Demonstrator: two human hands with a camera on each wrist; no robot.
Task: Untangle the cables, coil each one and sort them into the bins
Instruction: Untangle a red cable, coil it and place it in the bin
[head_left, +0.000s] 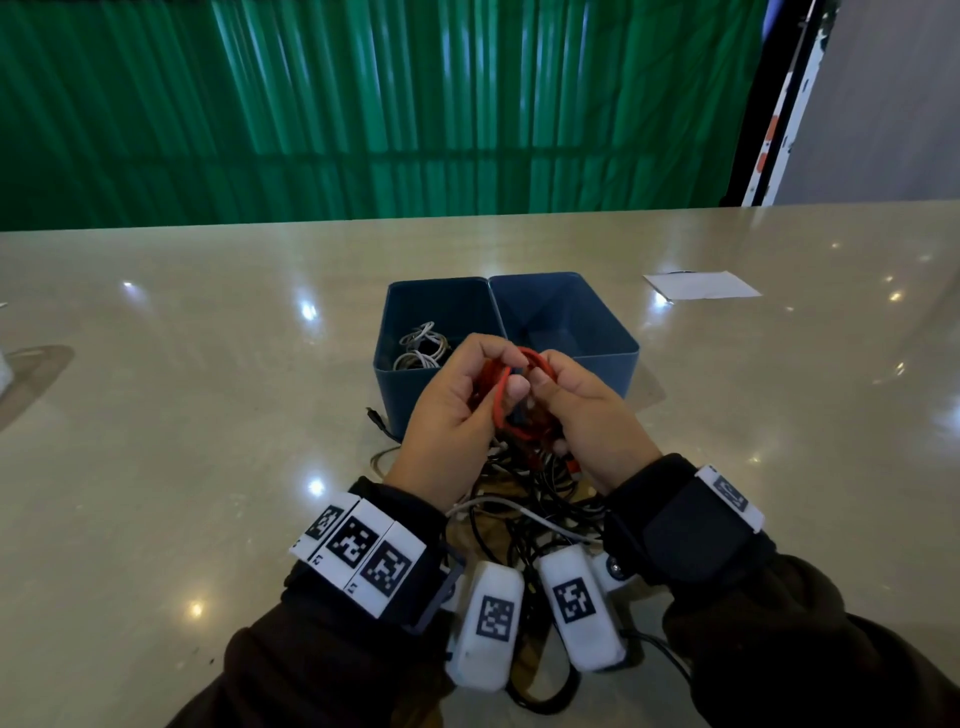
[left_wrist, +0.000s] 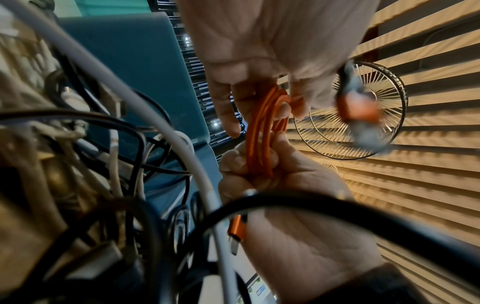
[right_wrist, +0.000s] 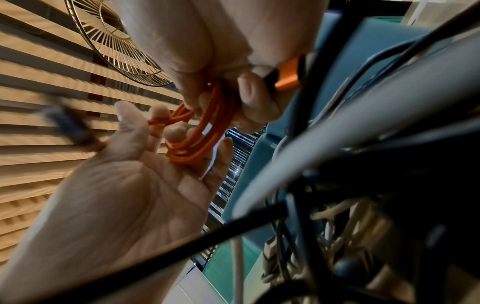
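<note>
A red-orange cable (head_left: 503, 402) is wound into a small coil held above the table, just in front of two blue bins. My left hand (head_left: 501, 371) grips one side of the coil (left_wrist: 259, 144), with the loops running through its curled fingers. My right hand (head_left: 543, 374) pinches the other side of the coil (right_wrist: 197, 144) between thumb and fingers. An orange plug (left_wrist: 237, 228) hangs by my left palm. The left bin (head_left: 397, 395) holds coiled white cables (head_left: 422, 347). Nothing shows inside the right bin (head_left: 571, 312). A tangle of black and white cables (head_left: 519, 504) lies under my wrists.
A white sheet of paper (head_left: 701, 285) lies on the glossy table (head_left: 208, 415) at the back right. A black cable end (head_left: 375, 418) pokes out left of the bins. A green curtain hangs behind the far table edge.
</note>
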